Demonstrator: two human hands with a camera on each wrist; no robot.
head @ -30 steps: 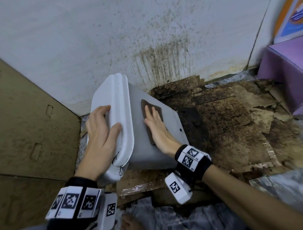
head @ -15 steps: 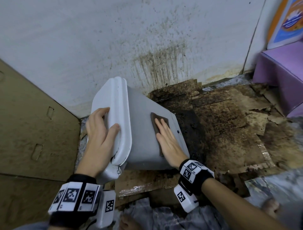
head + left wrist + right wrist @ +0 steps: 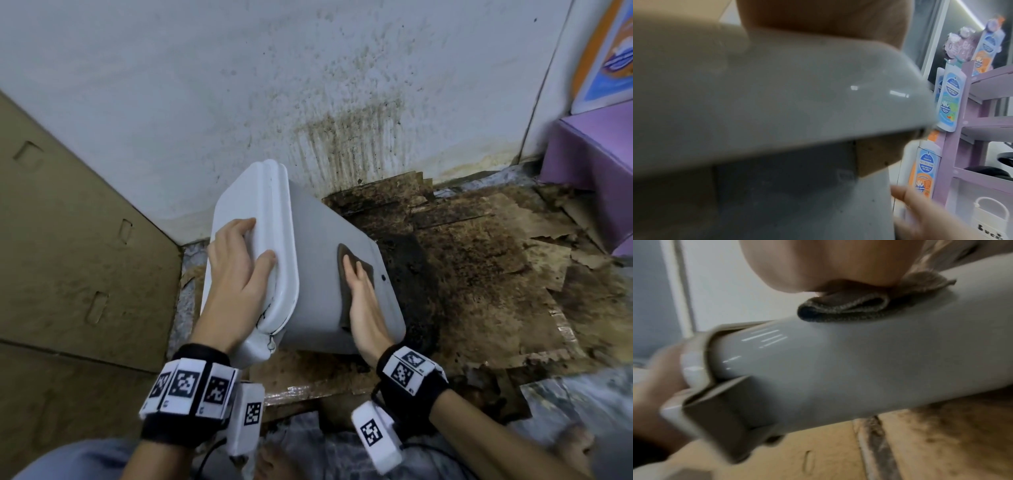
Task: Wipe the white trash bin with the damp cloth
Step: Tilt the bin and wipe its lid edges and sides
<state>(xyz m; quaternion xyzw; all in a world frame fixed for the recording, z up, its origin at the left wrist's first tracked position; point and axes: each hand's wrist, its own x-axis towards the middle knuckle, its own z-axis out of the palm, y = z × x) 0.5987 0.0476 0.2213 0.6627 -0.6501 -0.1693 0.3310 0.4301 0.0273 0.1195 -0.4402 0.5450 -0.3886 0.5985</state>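
The white trash bin [image 3: 315, 291] is tipped over toward the left on the floor, its lid facing a cardboard panel. My left hand [image 3: 239, 270] grips the lid's rim, fingers on the lid face and thumb on the edge. My right hand [image 3: 363, 301] lies flat on the bin's upturned side and presses a brown damp cloth [image 3: 343, 253] against it. In the right wrist view the folded cloth [image 3: 849, 308] sits under my palm on the bin [image 3: 838, 369]. The left wrist view is mostly filled by the blurred bin [image 3: 756, 97].
A stained white wall [image 3: 342, 137] stands right behind the bin. Brown cardboard [image 3: 68, 257] leans at the left. Dirty, torn cardboard [image 3: 479, 274] covers the floor to the right. A purple shelf unit [image 3: 596, 154] with product packs [image 3: 949, 100] stands at the far right.
My right hand has slid the cloth along the bin's side, away from the lid toward its base end and nearer to me. The left hand has kept its hold on the lid.
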